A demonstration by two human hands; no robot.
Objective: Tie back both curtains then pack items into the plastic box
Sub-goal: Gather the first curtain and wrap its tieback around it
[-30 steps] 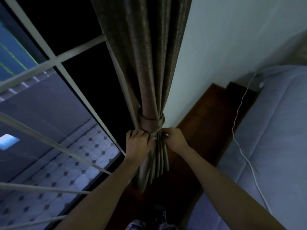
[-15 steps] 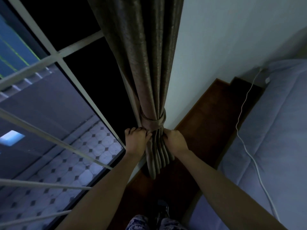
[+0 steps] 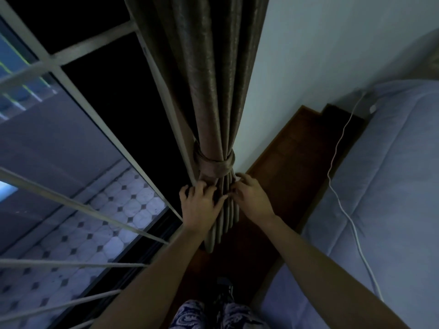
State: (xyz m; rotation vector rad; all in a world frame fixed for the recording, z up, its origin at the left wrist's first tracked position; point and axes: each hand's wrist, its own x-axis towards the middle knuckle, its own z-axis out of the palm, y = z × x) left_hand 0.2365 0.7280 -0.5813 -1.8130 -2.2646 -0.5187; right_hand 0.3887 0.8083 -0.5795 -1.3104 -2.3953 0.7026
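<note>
The brown curtain hangs bunched in tight pleats, cinched by a matching tieback just above my fingers. My left hand and right hand rest on the pleats below it, fingers spread, gripping nothing.

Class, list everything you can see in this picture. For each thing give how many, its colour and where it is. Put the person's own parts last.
curtain: one, brown, gathered, hanging at centre
tie-back band: one, brown, wrapped round the curtain just above the hands
window bars: several, white, left
wall: one, pale, upper right
wooden floor: one, dark brown, between wall and bed
cable: one, white, trailing over the bed cover
bed cover: one, pale blue, right
trousers: one pair, patterned blue and white, bottom centre
left hand: one, touching the curtain folds below the band
right hand: one, touching the same folds
</note>
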